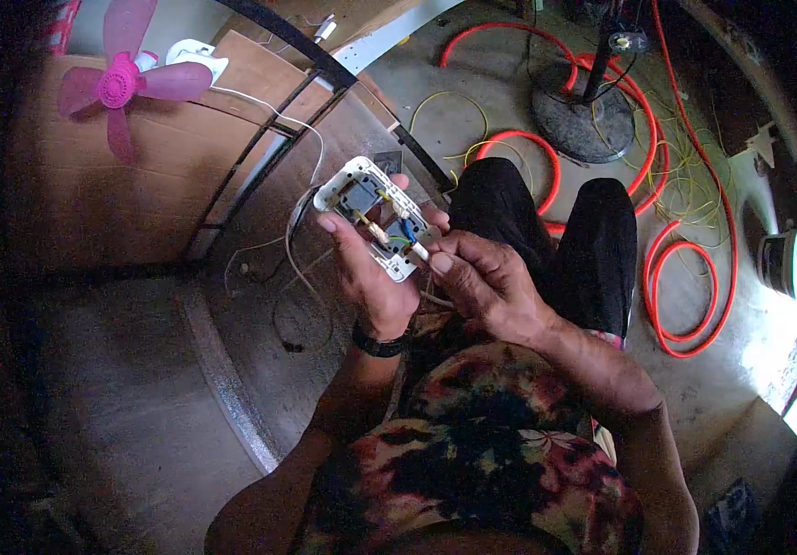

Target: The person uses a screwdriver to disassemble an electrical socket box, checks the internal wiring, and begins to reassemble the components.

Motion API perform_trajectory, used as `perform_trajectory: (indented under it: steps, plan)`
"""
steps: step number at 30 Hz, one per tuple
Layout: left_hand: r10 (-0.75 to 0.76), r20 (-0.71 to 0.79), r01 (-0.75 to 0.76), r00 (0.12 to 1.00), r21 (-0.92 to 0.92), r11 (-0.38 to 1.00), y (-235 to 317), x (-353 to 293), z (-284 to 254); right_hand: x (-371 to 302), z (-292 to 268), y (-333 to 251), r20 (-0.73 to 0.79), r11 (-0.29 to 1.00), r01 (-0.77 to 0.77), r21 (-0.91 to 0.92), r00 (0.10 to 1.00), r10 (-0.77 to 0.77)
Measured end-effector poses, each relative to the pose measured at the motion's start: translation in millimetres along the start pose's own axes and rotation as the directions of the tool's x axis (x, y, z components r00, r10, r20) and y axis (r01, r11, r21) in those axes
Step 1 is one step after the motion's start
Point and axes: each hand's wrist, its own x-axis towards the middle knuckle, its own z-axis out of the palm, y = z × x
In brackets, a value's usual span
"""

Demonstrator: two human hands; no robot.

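My left hand (pixel 382 282) cradles a white electrical socket housing (pixel 332 190), its fingers wrapped round the far side and the thumb on the near edge. The housing lies open toward me, with grey blocks and blue, yellow and green wires (pixel 407 228) inside. At its lower right corner my right hand (pixel 500 291) is closed, thumb against forefinger, on the white end of a cable (pixel 420 251) where the coloured wires come out. The right fingertips partly hide that end.
A pink fan (pixel 119 83) stands at the far left near a brown panel (pixel 121 176). Orange conduit (pixel 694 347) and thin yellow wire lie coiled on the floor to the right, round a black stand base (pixel 583 116). A white spool (pixel 791 264) sits at the right edge.
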Motion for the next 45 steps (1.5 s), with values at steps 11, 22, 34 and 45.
perform_trajectory:
  steps: [11, 22, 34, 45]
  plan:
    - [-0.064, -0.034, 0.058, 0.997, -0.149, 0.987, -1.4, -1.2, 3.7, 3.9, -3.0, 7.6, 0.015, 0.952, 0.244, -0.186, 0.969, -0.245]
    - [0.075, -0.047, -0.070, 0.996, 0.094, 0.993, -0.6, -2.1, 5.2, 0.8, -4.0, 14.1, 0.025, 0.988, 0.141, -0.056, 0.990, -0.140]
    - [0.110, -0.143, -0.108, 0.984, 0.028, 0.994, -0.8, 9.4, -17.8, 2.3, -4.8, 27.8, 0.081, 0.965, 0.142, -0.219, 0.989, -0.127]
    - [0.753, -0.583, 0.009, 0.305, 0.792, 0.610, 80.2, 39.1, -184.1, -12.7, -48.6, 66.2, -0.023, 0.792, -0.188, -0.582, 0.976, 0.215]
